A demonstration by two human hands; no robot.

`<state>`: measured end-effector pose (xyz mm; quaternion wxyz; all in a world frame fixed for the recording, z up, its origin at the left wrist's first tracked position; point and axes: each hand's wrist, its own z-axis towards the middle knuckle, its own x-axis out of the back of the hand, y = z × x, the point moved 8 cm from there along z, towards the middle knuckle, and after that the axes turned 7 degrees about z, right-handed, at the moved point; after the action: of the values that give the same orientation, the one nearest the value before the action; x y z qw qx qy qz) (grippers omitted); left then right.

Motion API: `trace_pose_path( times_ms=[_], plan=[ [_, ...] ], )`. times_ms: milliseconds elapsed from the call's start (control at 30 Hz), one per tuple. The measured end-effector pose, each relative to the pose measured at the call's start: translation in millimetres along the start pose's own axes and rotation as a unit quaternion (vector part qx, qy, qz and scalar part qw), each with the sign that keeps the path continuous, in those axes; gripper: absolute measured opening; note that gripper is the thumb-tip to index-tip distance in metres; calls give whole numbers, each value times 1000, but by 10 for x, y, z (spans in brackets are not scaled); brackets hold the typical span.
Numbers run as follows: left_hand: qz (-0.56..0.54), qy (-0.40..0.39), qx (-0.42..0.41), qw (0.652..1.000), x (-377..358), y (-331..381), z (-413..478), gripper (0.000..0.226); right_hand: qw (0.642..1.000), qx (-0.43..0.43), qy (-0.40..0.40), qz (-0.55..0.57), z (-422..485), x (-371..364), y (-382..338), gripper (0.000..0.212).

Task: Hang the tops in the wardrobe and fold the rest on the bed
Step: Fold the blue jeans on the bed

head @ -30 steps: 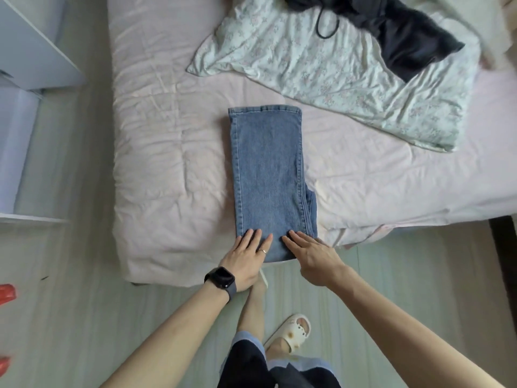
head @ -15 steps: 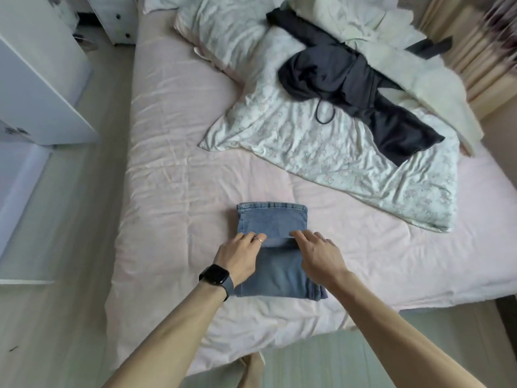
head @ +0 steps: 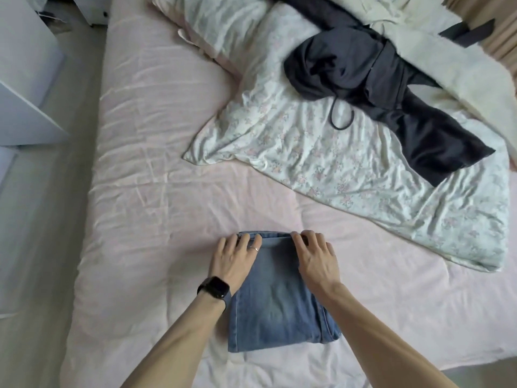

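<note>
Folded blue denim jeans (head: pixel 275 301) lay near on pink-sheeted bed (head: pixel 156 163) | left hand (head: pixel 235 259) and right hand (head: pixel 314 257) gripped their far edge, fingers curled.

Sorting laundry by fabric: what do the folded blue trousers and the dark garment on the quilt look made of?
The folded blue trousers: denim, matte, faded wash and stitched side seam. The dark garment: probably soft matte knit, limp draping folds; fibre unclear.
</note>
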<state>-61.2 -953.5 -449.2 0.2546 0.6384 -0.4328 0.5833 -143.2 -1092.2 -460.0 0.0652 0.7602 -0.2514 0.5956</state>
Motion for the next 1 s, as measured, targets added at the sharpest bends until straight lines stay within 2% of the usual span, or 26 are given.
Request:
trace_pose_path(
  times_ms=[133,233,333,433,567,733,1000],
  plan=[
    [16,-1,-13,1000,-47,37,160,56,996,-45,0,76,58,-179,129,60],
    [29,-10,-36,999,-42,44,236,60,987,-65,46,142,53,-198,218,63],
    [26,-53,-56,997,-102,30,311,67,977,-92,92,166,-28,-200,315,63],
    [-6,-88,-43,995,-173,17,439,69,965,-130,117,194,-92,-274,431,64],
    [-2,-113,-3,994,-313,75,623,60,967,-136,113,186,2,-391,465,60],
    [15,-40,68,997,-279,190,503,55,984,-95,99,115,52,-403,445,66],
    [-97,53,89,990,-207,270,212,59,978,-64,158,122,-224,-302,297,61]
  ],
)
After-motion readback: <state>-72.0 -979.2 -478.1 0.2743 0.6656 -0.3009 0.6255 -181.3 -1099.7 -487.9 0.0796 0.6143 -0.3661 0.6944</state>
